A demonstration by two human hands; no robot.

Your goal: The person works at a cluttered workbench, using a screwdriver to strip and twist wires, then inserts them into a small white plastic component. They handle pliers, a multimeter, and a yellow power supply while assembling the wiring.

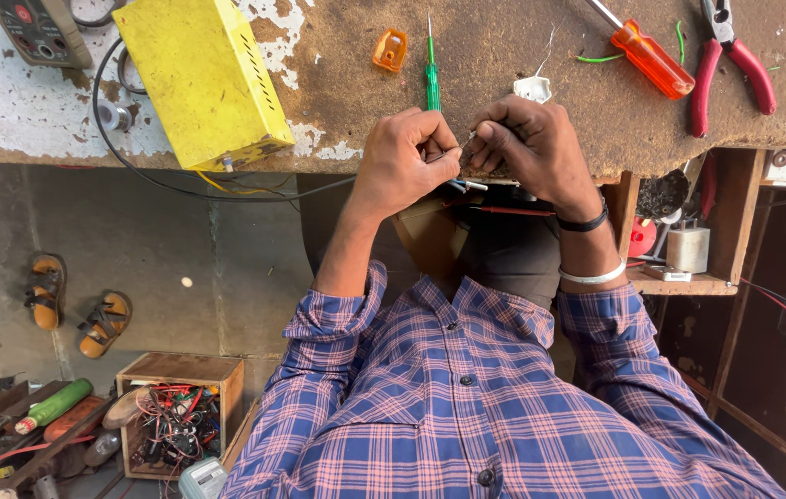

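Both hands, left hand (404, 159) and right hand (524, 143), pinch closed on thin wires (467, 184) at the table (504, 55) edge, likely light, limp and best gripped near their stripped ends

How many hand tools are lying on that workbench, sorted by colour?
Green: 1, the green screwdriver
Orange: 1, the orange screwdriver
Red: 1, the red-handled pliers
Total: 3
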